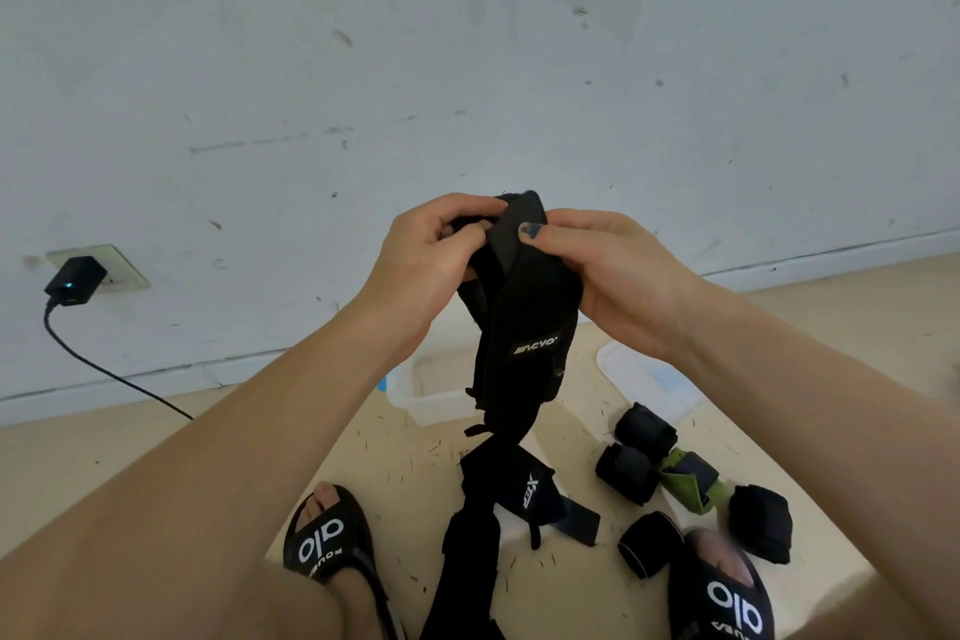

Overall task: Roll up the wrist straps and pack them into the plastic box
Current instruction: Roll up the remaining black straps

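Observation:
A long black wrist strap (524,327) with a white logo hangs in the air from both my hands, its tail reaching the floor between my feet. My left hand (431,265) pinches its top end from the left. From the right, my right hand (618,270) grips the same end, thumb laid across the fabric. Behind the strap the clear plastic box (426,395) sits on the floor, largely hidden; its lid (644,379) lies to the right. Several rolled black straps (628,470) and a green one (685,481) lie at the lower right.
My feet in black sandals (332,541) stand on the beige floor, the right sandal (727,592) touching a rolled strap. A black charger (75,281) is plugged into a wall socket at left, its cable trailing down to the floor. The grey wall is close ahead.

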`<move>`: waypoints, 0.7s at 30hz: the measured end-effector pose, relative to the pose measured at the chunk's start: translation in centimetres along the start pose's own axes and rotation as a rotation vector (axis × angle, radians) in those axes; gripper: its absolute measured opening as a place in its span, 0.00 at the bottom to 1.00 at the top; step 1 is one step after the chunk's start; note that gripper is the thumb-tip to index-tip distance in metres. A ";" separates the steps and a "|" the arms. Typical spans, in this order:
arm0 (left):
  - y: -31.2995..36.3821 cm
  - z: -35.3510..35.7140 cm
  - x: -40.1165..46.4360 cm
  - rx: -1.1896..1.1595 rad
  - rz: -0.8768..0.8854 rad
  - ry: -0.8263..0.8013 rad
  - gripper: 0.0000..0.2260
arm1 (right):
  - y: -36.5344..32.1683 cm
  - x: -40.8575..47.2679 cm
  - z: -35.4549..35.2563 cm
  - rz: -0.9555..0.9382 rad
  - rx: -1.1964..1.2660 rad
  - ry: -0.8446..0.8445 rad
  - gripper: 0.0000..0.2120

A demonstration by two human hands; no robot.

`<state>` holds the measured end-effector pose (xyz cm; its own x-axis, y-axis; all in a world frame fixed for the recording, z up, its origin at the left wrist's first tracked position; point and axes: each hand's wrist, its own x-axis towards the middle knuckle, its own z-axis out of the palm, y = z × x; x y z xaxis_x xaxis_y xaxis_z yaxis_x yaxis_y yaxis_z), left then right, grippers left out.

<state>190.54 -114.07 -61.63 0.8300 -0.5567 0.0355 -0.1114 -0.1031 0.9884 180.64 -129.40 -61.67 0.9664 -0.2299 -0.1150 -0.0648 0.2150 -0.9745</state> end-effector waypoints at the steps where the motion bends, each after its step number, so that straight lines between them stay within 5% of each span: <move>1: 0.1 0.0 0.0 0.001 0.001 -0.009 0.14 | 0.1 0.0 0.1 0.008 -0.024 0.002 0.11; 8: 0.8 0.1 -0.3 -0.120 -0.090 -0.016 0.13 | 0.4 0.2 0.5 0.038 -0.074 0.078 0.09; 21: -0.1 0.0 -0.1 0.024 0.031 0.039 0.07 | 0.8 0.4 1.1 0.015 -0.040 0.216 0.07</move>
<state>190.46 -114.05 -61.72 0.8468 -0.5270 0.0726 -0.1501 -0.1058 0.9830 181.26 -128.28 -62.33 0.8896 -0.4263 -0.1640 -0.0925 0.1835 -0.9787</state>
